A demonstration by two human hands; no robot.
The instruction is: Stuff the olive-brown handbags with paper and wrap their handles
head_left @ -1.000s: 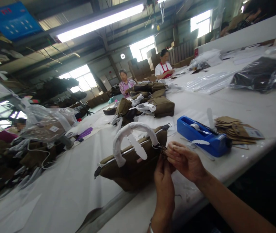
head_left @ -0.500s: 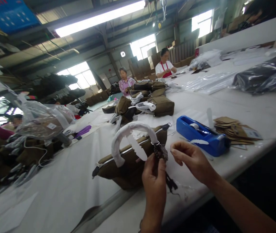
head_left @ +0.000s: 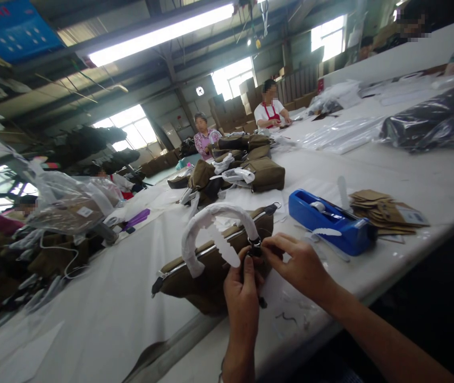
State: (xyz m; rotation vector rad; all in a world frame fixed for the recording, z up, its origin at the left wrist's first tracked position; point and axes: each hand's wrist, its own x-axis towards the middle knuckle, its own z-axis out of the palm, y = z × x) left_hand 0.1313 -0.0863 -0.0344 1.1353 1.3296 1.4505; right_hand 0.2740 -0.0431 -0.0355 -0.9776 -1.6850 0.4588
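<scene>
White bench (head_left: pixel 107 303) carries an olive bag (head_left: pixel 205 295) at the view's six o'clock, its pale-wrapped handle (head_left: pixel 186 247) upright. A blue tape dispenser (head_left: pixel 341 229) sits at the bag's two o'clock. By the bag's three o'clock edge, the left hand (head_left: pixel 244 295) is clamped on a dark charm (head_left: pixel 255 249); the right hand (head_left: pixel 301 263) has fingertips together beside it.

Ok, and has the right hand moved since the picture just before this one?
Yes: the right hand has moved leftward in the view, away from the blue tape dispenser, to the dark charm in the left hand.
</scene>
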